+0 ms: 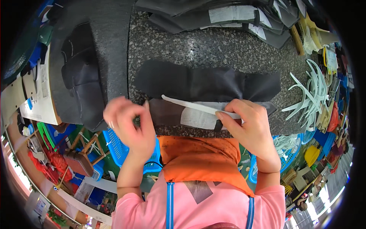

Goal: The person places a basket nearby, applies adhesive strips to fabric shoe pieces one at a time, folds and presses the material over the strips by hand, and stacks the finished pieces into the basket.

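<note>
My right hand (246,120) pinches one end of a narrow white strip (190,105) between thumb and fingers. The strip slants left over a dark cut piece with a pale patch (198,117) at the near edge of the speckled worktop (171,45). Just beyond lies a long black sheet piece (213,82), leather-like and slightly creased. My left hand (131,124) is raised beside the strip's free end, apart from it. Its fingers are curled but smeared by motion, so whether anything is in them cannot be made out.
Dark cut pieces with pale patches (232,14) are heaped at the far edge. Folded black pieces (82,76) lie on the left. Loose pale strips (307,93) pile up at the right, above a blue basket (284,162). Another blue basket (114,147) stands below the left edge.
</note>
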A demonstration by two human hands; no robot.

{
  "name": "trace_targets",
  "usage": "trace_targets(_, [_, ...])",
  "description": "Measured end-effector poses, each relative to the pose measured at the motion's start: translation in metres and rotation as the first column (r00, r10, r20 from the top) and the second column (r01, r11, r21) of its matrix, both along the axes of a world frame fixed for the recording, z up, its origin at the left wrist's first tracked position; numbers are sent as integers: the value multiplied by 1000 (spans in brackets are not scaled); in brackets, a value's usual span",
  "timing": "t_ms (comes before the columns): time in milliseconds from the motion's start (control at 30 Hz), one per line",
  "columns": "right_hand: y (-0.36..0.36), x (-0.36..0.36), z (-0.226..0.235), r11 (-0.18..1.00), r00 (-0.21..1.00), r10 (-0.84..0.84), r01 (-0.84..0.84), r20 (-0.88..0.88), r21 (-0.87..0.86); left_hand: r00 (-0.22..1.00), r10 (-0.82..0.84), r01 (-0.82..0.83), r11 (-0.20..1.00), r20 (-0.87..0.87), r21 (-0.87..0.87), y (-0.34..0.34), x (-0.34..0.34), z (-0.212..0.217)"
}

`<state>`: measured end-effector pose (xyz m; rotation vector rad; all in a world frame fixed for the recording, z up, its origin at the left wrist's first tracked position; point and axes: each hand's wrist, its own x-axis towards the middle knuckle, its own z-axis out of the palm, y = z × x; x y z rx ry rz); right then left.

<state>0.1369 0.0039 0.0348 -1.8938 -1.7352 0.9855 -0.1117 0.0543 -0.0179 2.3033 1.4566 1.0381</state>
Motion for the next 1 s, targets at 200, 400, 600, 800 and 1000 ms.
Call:
trace_targets(200, [10,15,-2,998,994,-60,57,-92,-36,907,-361,308,919,-215,-244,-25,13,-8])
trace_targets(400, [15,25,-9,999,979,27,-22,200,-30,878,-389,356,920,-277,-164,-21,29,2])
trace_targets(600, [-9,55,9,1000,995,22,-20,100,-21,799,-600,595,785,26,-174,-32,68,-9])
trace_targets(800, [-23,65,-2,977,968,-193,205,160,-65,767,-602,587,798,-220,-137,-22,85,-3])
trace_targets(1000, [-15,74,-9,988,893,-126,151,433,-23,760,-641,622,765,-106,-164,-14,75,-11])
